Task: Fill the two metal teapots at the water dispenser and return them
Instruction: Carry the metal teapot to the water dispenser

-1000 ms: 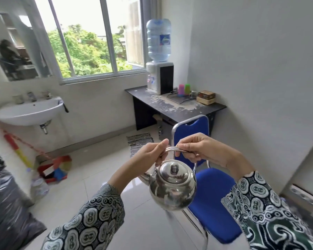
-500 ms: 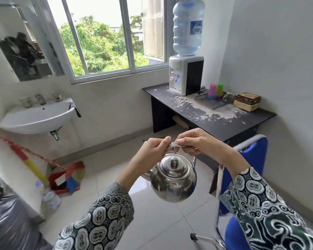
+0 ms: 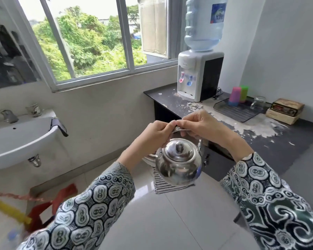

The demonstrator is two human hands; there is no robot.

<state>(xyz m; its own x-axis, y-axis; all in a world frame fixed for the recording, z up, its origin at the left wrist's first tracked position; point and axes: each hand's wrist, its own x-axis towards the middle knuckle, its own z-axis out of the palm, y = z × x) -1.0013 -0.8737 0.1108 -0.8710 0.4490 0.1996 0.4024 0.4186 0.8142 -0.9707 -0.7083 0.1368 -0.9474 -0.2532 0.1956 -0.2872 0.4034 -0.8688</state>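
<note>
From the head view, you hold one metal teapot (image 3: 179, 162) in the air over the floor, short of the desk (image 3: 271, 141), both hands pinched together on its thin wire handle (image 3: 179, 129): left hand (image 3: 154, 132) and right hand (image 3: 200, 125) clamped side by side at the top. The lid (image 3: 178, 150) sits on. The water dispenser (image 3: 197, 76) stands at the desk's far left corner (its taps face you). Only one teapot shows; where the second is, I cannot tell.

The risks, as I judge them: a fingertip pinch on so slim a handle could let the pot swing and clip the desk's near edge. The lid must come off before filling, or water will splash off it. Once full, that pinch may slip.
</note>
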